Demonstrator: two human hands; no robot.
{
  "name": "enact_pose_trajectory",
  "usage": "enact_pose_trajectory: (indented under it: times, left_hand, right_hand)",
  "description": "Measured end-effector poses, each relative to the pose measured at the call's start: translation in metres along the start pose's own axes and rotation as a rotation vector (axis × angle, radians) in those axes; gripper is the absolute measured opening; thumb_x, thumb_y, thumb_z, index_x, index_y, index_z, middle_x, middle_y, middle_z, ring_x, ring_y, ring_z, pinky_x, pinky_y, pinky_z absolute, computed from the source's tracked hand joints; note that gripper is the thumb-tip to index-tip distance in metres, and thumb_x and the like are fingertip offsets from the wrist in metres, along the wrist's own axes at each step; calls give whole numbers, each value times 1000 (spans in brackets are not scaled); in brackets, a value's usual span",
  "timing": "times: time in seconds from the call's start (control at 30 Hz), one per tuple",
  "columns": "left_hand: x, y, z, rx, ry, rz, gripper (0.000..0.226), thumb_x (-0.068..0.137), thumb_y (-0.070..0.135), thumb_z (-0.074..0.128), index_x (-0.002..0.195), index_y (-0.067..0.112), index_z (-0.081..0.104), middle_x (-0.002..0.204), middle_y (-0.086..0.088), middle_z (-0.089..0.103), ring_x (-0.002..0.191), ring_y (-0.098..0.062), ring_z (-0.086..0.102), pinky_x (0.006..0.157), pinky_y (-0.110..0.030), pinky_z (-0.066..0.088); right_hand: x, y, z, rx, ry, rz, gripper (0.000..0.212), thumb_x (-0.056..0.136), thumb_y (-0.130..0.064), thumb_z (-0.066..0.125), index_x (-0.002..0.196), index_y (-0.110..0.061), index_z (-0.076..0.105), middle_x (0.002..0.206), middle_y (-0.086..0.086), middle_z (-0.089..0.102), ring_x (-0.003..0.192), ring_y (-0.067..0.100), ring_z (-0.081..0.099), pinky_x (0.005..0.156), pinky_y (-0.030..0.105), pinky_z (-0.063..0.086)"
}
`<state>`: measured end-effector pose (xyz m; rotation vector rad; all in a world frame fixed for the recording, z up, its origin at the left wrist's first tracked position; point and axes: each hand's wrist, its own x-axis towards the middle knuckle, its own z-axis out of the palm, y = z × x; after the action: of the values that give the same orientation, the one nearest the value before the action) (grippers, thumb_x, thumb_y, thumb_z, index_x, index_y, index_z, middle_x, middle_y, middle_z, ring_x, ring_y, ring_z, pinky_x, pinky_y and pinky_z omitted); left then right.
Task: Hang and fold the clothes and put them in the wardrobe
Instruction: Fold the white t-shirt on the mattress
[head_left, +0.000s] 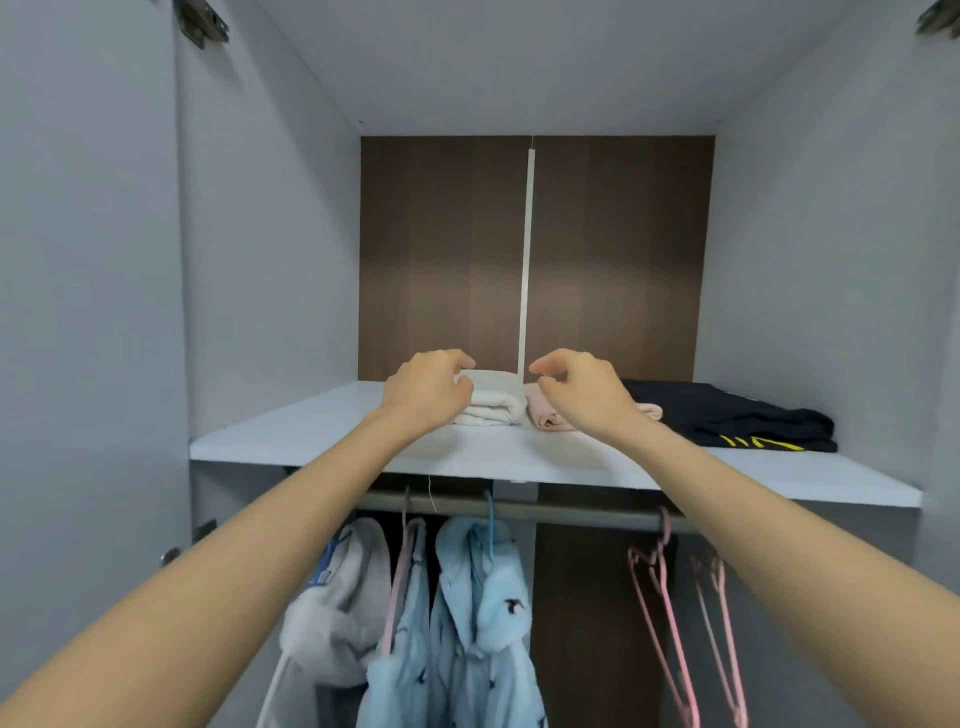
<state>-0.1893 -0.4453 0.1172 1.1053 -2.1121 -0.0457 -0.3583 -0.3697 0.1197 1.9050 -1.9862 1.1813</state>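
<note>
On the wardrobe shelf (291, 441), the left hand (428, 389) pinches the left end of the folded white garment (496, 400), while the right hand (584, 389) hovers loosely curled, holding nothing, above the adjacent folded pink garment (543, 413).

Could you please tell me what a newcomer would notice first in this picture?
Probably the two hands on the wardrobe shelf: the left hand pinches a folded white garment, the right hand hovers over a folded pink one. Next come the dark garment with yellow stripes at the shelf's right end and the light blue clothes hanging on the rail below.
</note>
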Motion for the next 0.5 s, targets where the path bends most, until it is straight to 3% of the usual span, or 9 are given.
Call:
enact_pose_trajectory:
  times: [0.13, 0.37, 0.5]
  left_hand:
    - [-61, 38, -15, -48, 53, 25, 36, 94, 21, 44, 129, 24, 54, 128, 3, 59, 116, -20, 54, 92, -33, 44]
    - [-152, 98, -37, -143, 46, 4, 36, 94, 21, 45, 129, 26, 53, 128, 5, 59, 115, -16, 53, 93, -32, 44]
    - [-184, 127, -52, -224, 28, 23, 36, 96, 22, 45, 131, 25, 52, 128, 5, 58, 99, -11, 57, 74, -17, 40]
  right_hand:
    - [-58, -5, -27, 56, 52, -36, 29, 95, -18, 47, 120, -21, 61, 124, -3, 62, 109, 15, 57, 89, 31, 46]
    - [-151, -8, -72, 127, 48, 23, 28, 95, -18, 49, 121, -20, 60, 122, -1, 62, 104, 17, 57, 91, 35, 48]
    - [-188, -14, -98, 143, 81, 41, 26, 95, -18, 49, 118, -21, 61, 122, -4, 61, 86, 8, 54, 82, 30, 49]
